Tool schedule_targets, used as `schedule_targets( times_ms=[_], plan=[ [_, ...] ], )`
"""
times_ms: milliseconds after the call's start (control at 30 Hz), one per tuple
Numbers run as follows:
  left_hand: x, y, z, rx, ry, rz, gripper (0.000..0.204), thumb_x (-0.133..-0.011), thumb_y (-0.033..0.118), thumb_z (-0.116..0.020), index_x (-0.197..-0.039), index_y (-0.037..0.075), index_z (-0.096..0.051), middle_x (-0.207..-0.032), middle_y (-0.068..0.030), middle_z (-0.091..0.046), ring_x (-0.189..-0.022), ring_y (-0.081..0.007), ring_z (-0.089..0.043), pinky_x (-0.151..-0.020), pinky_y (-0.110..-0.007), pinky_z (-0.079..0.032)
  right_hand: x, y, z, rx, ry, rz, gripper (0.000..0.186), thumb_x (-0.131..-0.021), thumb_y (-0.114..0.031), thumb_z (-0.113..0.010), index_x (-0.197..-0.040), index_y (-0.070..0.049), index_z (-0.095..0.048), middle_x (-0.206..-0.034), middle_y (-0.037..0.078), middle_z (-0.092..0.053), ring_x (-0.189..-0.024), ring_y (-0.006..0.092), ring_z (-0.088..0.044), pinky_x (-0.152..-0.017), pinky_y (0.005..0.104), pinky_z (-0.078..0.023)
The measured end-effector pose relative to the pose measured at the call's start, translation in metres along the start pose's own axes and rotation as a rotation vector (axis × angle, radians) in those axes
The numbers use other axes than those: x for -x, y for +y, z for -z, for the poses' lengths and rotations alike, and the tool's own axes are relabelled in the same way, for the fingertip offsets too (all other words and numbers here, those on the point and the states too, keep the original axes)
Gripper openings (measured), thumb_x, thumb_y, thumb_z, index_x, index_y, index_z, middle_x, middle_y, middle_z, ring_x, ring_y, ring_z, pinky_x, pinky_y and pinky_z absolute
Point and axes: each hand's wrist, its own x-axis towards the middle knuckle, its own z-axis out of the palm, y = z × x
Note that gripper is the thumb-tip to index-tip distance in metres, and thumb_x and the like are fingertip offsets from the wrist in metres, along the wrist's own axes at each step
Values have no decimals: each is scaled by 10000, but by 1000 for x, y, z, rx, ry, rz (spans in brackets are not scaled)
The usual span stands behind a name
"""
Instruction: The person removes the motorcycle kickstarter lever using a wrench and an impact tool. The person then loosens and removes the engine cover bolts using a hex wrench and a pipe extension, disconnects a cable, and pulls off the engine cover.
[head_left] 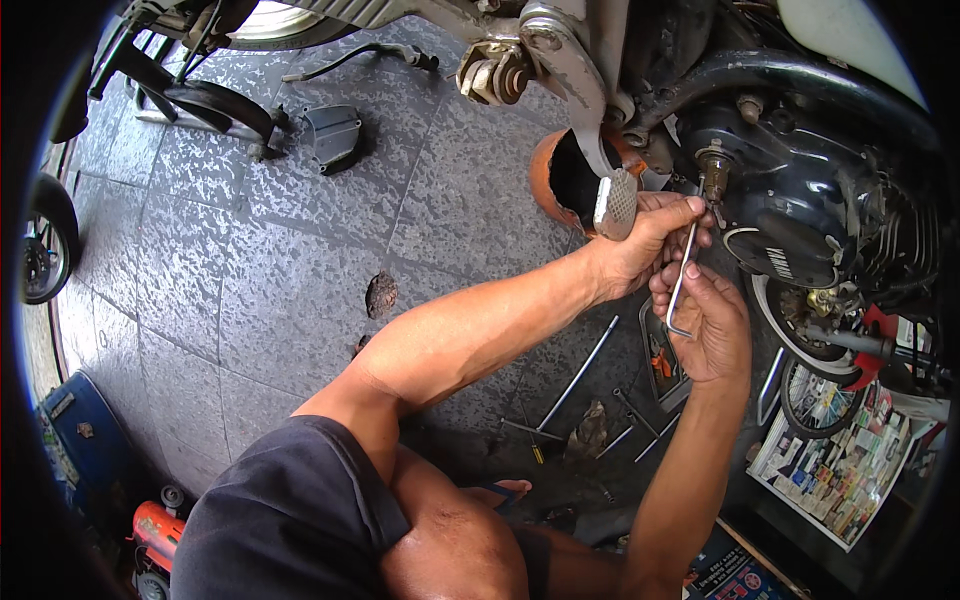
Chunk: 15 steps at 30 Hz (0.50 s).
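Note:
My left hand (645, 240) is closed, its thumb and fingers pinching the upper part of an L-shaped metal rod (683, 275). The rod's bent end lies across the fingers of my right hand (712, 320), which curl round its lower part. Its top end reaches a brass-coloured fitting (716, 172) on the black motorcycle engine (790, 190); whether it is seated there I cannot tell. Just left of my left hand is a worn metal pedal (617, 205). Behind the pedal stands an orange open container (545, 180) with a dark inside.
Several long-handled tools (580, 370) lie on the tiled floor below my hands. A grey cover piece (332, 136) and a bent lever (365, 55) lie at the far left. A sticker-covered panel (835, 465) is at right. An orange tank (157, 535) stands lower left.

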Motion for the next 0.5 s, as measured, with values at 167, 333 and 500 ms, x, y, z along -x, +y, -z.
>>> schedule_targets(
  times_ms=[167, 333, 500],
  plan=[
    [-5, -7, 4, -8, 9, -8, 303, -923, 320, -620, -928, 19, -584, -794, -57, -580, -465, -91, -525, -320, -197, -414, 0, 0, -11, 150, 51, 8, 221, -936, -236, -614, -904, -19, -634, -810, 45, -638, -721, 113, -566, -663, 247, -425],
    [2, 3, 1, 13, -5, 69, 332, -917, 342, -622, -961, 14, -589, -816, -65, -587, -320, -66, -390, -254, -183, -337, 4, -5, -14, -51, -32, -44, 259, -949, -248, -573, -984, -4, -651, -863, 61, -660, -768, 123, -580, -679, 256, -415],
    [-6, -9, 4, 93, -26, -23, 282, -920, 318, -617, -955, 40, -594, -826, -58, -594, -655, -95, -546, -514, -207, -490, -1, 2, -2, 122, -35, 30, 175, -926, -195, -619, -974, -29, -648, -826, 27, -638, -734, 68, -543, -653, 227, -399]
  ],
)
